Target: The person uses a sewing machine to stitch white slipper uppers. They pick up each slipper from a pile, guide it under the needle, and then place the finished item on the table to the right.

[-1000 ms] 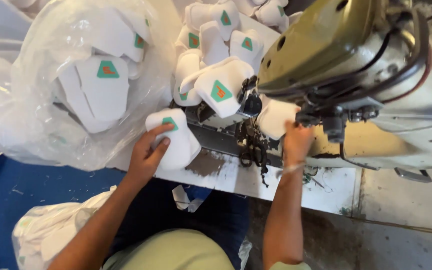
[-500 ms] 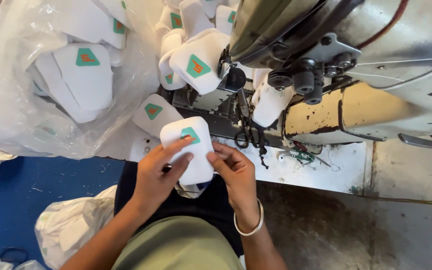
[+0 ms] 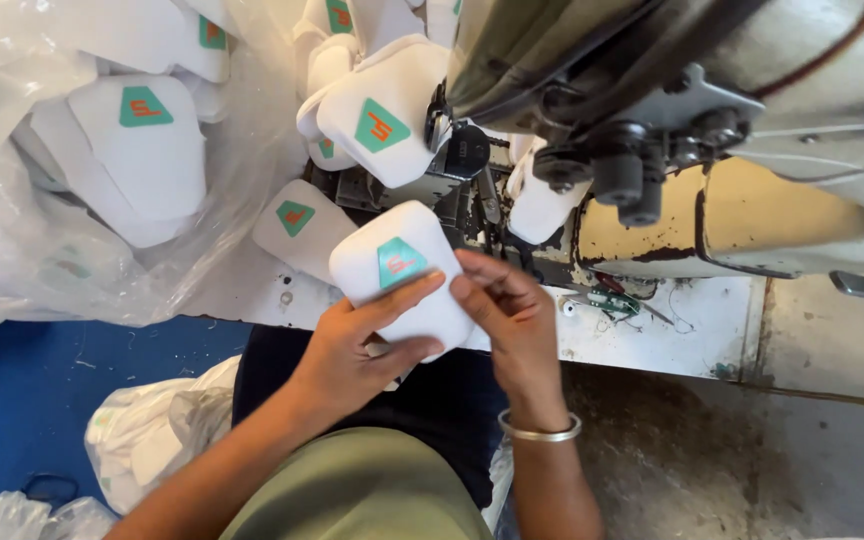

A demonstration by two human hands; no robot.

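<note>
Lifted off the bench, white padded piece (image 3: 399,275) now sits pinched between left hand (image 3: 352,345) and right hand (image 3: 507,320).

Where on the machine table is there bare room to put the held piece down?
Bare white table lies right of the right hand, below the sewing machine; only thread scraps there. Left of the left hand, a white padded piece and the plastic bag of pieces crowd it. The held piece sits between both hands.

a worn sewing machine (image 3: 712,130) stood on the white table (image 3: 672,335). more white pieces filled a clear plastic bag (image 3: 42,230) above blue floor (image 3: 22,400).
</note>
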